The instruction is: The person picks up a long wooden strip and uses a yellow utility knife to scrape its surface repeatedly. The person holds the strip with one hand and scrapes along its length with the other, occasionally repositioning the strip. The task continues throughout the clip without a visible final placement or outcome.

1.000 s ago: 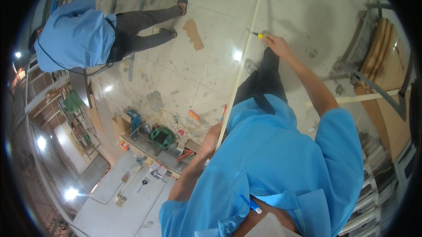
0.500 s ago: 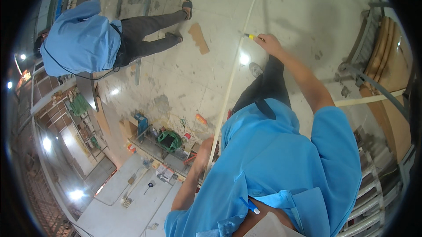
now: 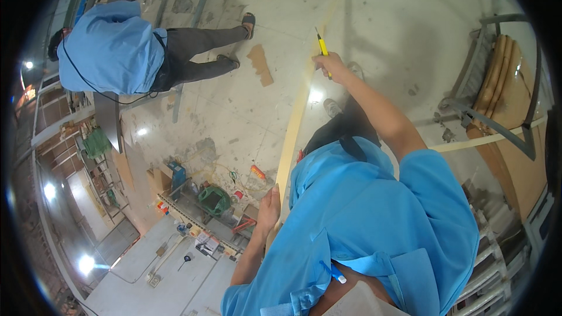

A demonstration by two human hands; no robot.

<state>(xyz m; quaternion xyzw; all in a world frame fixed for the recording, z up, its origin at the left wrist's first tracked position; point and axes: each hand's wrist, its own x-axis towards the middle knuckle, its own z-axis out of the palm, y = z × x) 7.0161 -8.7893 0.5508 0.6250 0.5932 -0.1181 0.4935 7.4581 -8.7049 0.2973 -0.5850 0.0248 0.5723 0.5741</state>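
Observation:
A long pale cream strip (image 3: 294, 120) runs from beside my body up and away past my right hand. My left hand (image 3: 270, 206) is closed on its near part, thumb along the edge. In my right hand (image 3: 332, 65) is a slim yellow utility knife (image 3: 321, 45), its thin dark tip pointing up and away from me. The right fingers are wrapped round the knife beside the strip's edge; whether they also pinch the strip is hard to see.
A co-worker in a blue shirt (image 3: 111, 46) bends over at the far left. Brown cardboard (image 3: 260, 65) lies on the floor. A grey worktable (image 3: 170, 269) with tools and a green bag (image 3: 213, 199) stand at lower left. A metal rack (image 3: 497, 134) holds curved brown panels at right.
The knife has swung from pointing left to upright in my right hand, which moved slightly left. The strip has turned its broad face toward me. My left hand has shifted slightly.

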